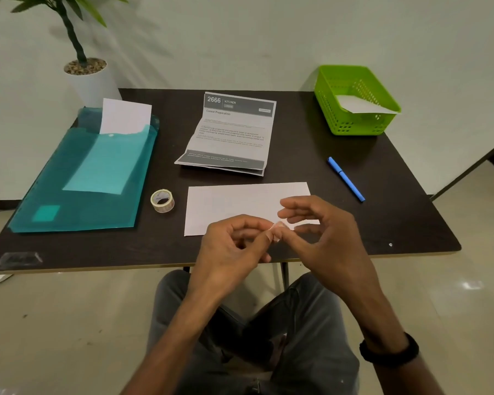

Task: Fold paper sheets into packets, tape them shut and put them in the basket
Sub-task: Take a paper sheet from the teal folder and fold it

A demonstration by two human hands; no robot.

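Note:
A folded white paper packet (234, 203) lies flat near the front edge of the dark table (382, 212). Just above its near edge, my left hand (234, 243) and my right hand (320, 232) pinch a short strip of clear tape (277, 229) between thumbs and fingertips. The tape roll (162, 200) stands to the left of the packet. A green basket (354, 99) sits at the back right corner with a white folded packet (362, 106) inside it.
A printed instruction sheet (231, 132) lies behind the packet. A teal plastic folder (86, 172) with white sheets sticking out lies on the left. A blue pen (345, 178) rests on the right. A potted plant (86, 72) stands behind the folder.

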